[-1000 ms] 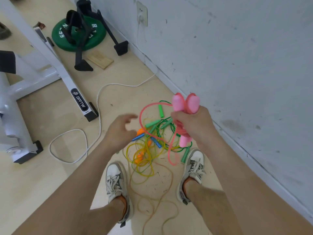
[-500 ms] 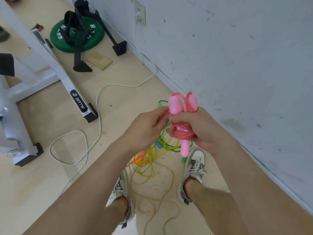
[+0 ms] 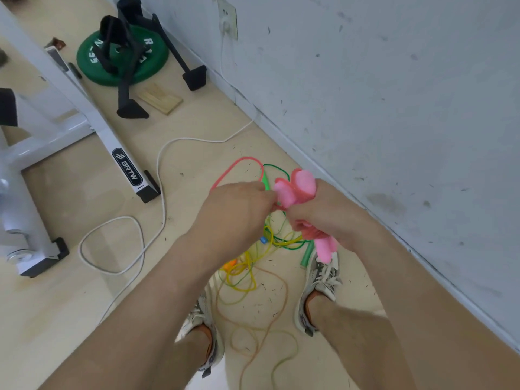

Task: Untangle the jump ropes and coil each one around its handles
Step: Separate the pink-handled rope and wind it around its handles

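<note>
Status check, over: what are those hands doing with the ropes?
Right hand grips pink handles. Left hand pinches pink rope, one loop uncoiled. Other ropes tangled on floor.

The right hand (image 3: 326, 218) hides the pink handles' (image 3: 299, 184) middle; the white machine (image 3: 92, 116) runs off-frame left.

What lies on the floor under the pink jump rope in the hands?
A tangle of yellow rope, green rope and orange rope, with a green handle. The left hand and right hand cover its upper part.

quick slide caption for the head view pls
The right hand grips the pink handles while the left hand holds the pink rope above the tangled pile.
</note>
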The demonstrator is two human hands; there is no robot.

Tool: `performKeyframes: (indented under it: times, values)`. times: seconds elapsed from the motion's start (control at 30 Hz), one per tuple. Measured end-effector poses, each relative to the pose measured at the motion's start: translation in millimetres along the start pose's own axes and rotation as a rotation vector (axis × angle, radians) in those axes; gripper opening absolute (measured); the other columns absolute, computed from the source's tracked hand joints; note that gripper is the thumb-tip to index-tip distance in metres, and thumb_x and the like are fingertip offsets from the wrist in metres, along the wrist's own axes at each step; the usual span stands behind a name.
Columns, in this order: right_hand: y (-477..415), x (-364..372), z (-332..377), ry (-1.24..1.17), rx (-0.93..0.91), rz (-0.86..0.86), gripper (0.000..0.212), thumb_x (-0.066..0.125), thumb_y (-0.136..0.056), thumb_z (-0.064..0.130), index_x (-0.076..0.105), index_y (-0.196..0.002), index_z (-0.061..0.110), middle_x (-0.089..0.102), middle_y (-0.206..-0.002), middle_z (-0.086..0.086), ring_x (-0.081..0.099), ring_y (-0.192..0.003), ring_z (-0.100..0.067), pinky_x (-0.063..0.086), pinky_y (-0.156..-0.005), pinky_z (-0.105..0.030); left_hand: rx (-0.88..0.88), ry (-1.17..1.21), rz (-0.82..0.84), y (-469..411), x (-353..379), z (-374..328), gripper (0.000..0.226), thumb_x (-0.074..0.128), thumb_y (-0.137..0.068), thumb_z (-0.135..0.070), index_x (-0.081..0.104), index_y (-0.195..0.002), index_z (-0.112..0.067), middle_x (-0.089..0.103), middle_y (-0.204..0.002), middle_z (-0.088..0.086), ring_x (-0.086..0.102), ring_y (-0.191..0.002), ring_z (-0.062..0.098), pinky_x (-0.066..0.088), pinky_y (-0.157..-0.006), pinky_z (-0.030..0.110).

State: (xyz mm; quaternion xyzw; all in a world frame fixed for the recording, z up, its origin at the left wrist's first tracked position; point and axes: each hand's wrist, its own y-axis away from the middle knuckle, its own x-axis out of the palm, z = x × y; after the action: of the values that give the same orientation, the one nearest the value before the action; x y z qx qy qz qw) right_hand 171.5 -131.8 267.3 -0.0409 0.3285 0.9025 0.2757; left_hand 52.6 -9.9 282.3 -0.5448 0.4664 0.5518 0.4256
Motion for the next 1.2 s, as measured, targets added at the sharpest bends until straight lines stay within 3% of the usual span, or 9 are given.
performKeyframes:
  times: [0.17,0.27,0.43,0.63,0.73,0.83,0.93,1.07,1.2]
  values:
    - [-4.1,8.0,-3.7,0.164,0.044,0.135,0.06,0.07,-0.042,0.027,0.051,-0.097,0.012,0.061,-0.076,-0.004,0.062,-0.067,-0.022,0.056,-0.067,-0.041,0.108,-0.003,-0.001,5.9,9.3,10.3,0.012,0.071,-0.077,-0.017,0.064,-0.086,-0.021,0.054,-0.078,-0.001,0.061,-0.07,0.024,0.032,-0.046,0.028]
    - [-1.4,13.6,-1.5,0.384,0.095,0.15,0.05,0.069,-0.058,0.02,0.049,-0.104,0.013,0.07,-0.075,-0.006,0.071,-0.067,-0.02,0.06,-0.067,-0.04,0.214,-0.06,0.061,7.1,12.9,-0.3,0.004,0.061,-0.085,-0.017,0.064,-0.087,-0.018,0.059,-0.083,0.002,0.063,-0.071,0.026,0.032,-0.051,0.03]
    - [2.8,22.7,2.6,0.574,0.025,0.223,0.006,0.062,-0.075,0.007,0.064,-0.08,0.007,0.069,-0.064,0.0,0.071,-0.066,-0.017,0.06,-0.07,-0.034,0.169,-0.057,0.184,3.2,0.3,-6.1,0.007,0.054,-0.092,-0.026,0.048,-0.091,-0.022,0.062,-0.093,0.0,0.06,-0.087,0.025,0.036,-0.064,0.032]
    - [5.4,25.2,1.8,0.592,-0.017,0.196,0.008,0.06,-0.072,0.007,0.063,-0.073,0.014,0.07,-0.061,0.003,0.069,-0.057,-0.008,0.06,-0.061,-0.026,0.077,0.304,0.098,7.4,-4.1,2.5,0.029,0.061,-0.084,-0.016,0.056,-0.11,-0.028,0.067,-0.089,-0.006,0.062,-0.09,0.022,0.045,-0.073,0.036]
    - [7.2,23.1,2.9,0.603,-0.055,0.174,0.026,0.058,-0.075,0.006,0.05,-0.062,0.027,0.057,-0.044,0.014,0.054,-0.043,0.002,0.036,-0.039,-0.009,0.148,0.243,-0.012,5.2,1.8,-4.1,0.028,0.06,-0.088,-0.019,0.057,-0.115,-0.026,0.055,-0.078,-0.009,0.059,-0.085,0.024,0.034,-0.065,0.034]
    - [7.0,14.6,3.7,0.607,-0.168,0.121,0.026,0.071,-0.075,0.021,0.059,-0.097,0.027,0.063,-0.079,0.014,0.06,-0.076,-0.008,0.041,-0.056,-0.015,0.112,0.348,-0.098,3.1,8.8,9.3,0.02,0.061,-0.082,-0.024,0.067,-0.101,-0.019,0.053,-0.068,-0.005,0.058,-0.069,0.027,0.044,-0.058,0.035]
    - [4.6,6.8,2.7,0.535,-0.141,0.093,0.082,0.081,-0.07,0.036,0.044,-0.141,0.022,0.057,-0.119,0.007,0.058,-0.105,-0.015,0.047,-0.082,-0.027,-0.005,0.289,-0.033,0.4,13.7,22.6,0.035,0.046,-0.081,-0.034,0.07,-0.096,-0.014,0.057,-0.071,0.004,0.06,-0.072,0.032,0.047,-0.062,0.04]
    - [6.2,8.1,2.8,0.688,-0.217,0.144,0.048,0.081,-0.07,0.032,0.061,-0.112,0.021,0.06,-0.09,0.01,0.057,-0.079,-0.012,0.04,-0.06,-0.02,0.051,0.226,0.061,1.9,17.8,19.7,0.02,0.054,-0.094,-0.028,0.069,-0.098,-0.015,0.06,-0.086,0.006,0.059,-0.088,0.028,0.038,-0.068,0.034]
    - [9.1,9.0,3.4,0.885,-0.249,0.264,0.052,0.079,-0.069,0.026,0.059,-0.118,0.022,0.059,-0.089,0.006,0.057,-0.083,-0.018,0.046,-0.067,-0.03,0.081,0.346,0.076,5.4,10.8,15.2,0.025,0.074,-0.078,-0.036,0.069,-0.095,-0.018,0.063,-0.088,0.0,0.06,-0.084,0.022,0.042,-0.07,0.035]
